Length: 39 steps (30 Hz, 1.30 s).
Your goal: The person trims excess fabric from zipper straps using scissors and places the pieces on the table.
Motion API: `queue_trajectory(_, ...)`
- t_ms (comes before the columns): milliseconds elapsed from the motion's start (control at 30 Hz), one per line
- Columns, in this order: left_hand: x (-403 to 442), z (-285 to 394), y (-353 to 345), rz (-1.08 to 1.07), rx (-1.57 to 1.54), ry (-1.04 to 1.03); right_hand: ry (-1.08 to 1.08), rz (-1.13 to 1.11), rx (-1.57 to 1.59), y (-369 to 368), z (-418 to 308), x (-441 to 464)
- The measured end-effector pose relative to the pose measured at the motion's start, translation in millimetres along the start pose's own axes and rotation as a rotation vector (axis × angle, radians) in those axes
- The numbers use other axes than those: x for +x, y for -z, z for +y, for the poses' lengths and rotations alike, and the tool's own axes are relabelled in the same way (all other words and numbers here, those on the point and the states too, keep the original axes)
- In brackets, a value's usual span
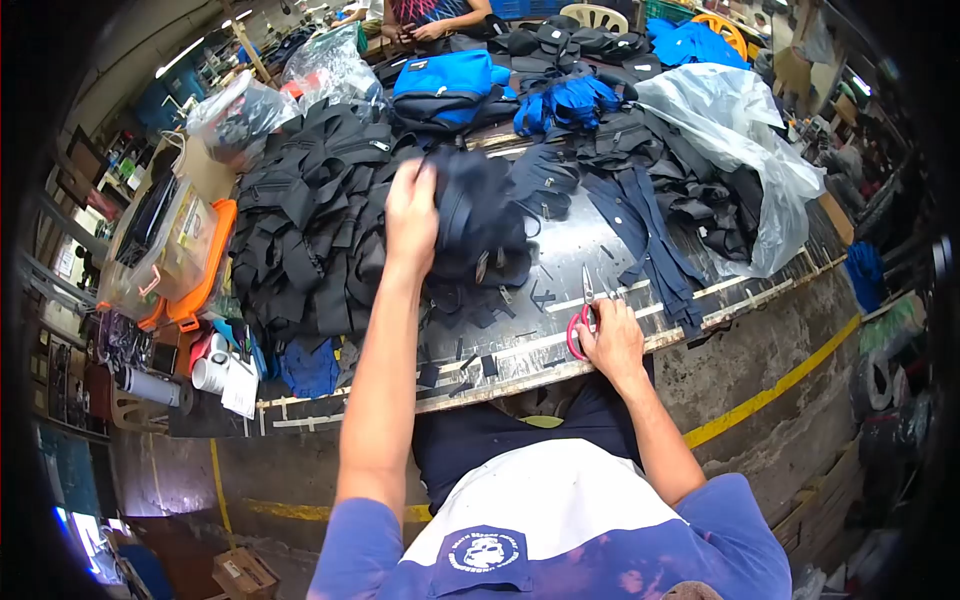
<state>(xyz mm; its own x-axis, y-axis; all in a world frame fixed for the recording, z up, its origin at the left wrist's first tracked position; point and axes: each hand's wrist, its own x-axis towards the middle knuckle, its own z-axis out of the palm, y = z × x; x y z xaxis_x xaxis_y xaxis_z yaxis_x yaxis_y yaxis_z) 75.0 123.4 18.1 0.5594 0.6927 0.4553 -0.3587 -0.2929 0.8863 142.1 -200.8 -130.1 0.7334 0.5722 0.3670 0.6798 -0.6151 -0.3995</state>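
Note:
My left hand (411,215) is closed on a dark navy fabric piece (456,205), raised over the table and smeared by motion. Its exact shape is hard to make out. At the table's near edge, my right hand (616,343) grips scissors (577,330) by their red handles, with the metal blades pointing away from me. Left of my left hand spreads a large heap of black fabric pieces (300,220), some with zippers. Small dark scraps (543,296) lie on the tabletop near the scissors, and long navy strips (640,235) lie to their right.
A blue and black bag (445,85) sits at the back among blue straps (565,103). Clear plastic (715,110) partly covers black pieces on the right. At left stand a plastic bin with an orange rim (208,265) and a white mug (210,373). Another person (432,22) is across the table.

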Motion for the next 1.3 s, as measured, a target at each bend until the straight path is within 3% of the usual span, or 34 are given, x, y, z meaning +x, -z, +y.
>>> queue_trajectory(33,17,22,-17,-0.055,-0.051,-0.074,0.000,0.031,0.013,-2,0,-3)
queue_trajectory(100,39,71,-42,-0.283,-0.284,0.073,0.002,0.068,0.027,-2,0,-7)
queue_trajectory(133,55,66,-42,-0.286,-0.282,0.069,0.014,0.079,0.017,-2,-1,-10)
queue_trajectory(233,110,43,-19,-0.336,0.537,-0.274,0.031,0.114,0.004,0,-1,-15)
queue_trajectory(300,101,49,3,-0.235,1.072,-0.101,-0.044,0.050,0.046,11,-7,-21)
queue_trajectory(367,76,9,27,-0.113,1.254,0.029,-0.085,0.014,0.071,11,-7,-22)
queue_trajectory(433,45,-35,46,-0.120,1.414,0.257,-0.085,-0.003,0.098,9,-1,-22)
queue_trajectory(500,7,-51,48,-0.212,1.527,0.342,-0.078,-0.012,0.116,7,1,-20)
queue_trajectory(667,-9,-99,73,-0.204,1.578,0.088,-0.109,-0.036,0.109,8,1,-19)
queue_trajectory(800,33,0,92,-0.016,0.440,0.088,-0.144,-0.064,0.132,12,1,-17)
queue_trajectory(933,66,107,139,0.156,0.017,-0.269,-0.117,-0.063,0.162,12,3,-17)
queue_trajectory(1100,79,114,158,0.049,0.207,-0.365,-0.083,-0.021,0.157,7,6,-16)
queue_trajectory(1200,62,107,118,0.059,0.824,-0.496,-0.069,-0.009,0.149,7,8,-20)
queue_trajectory(1300,66,120,86,-0.076,0.698,-0.369,-0.054,-0.009,0.137,8,6,-15)
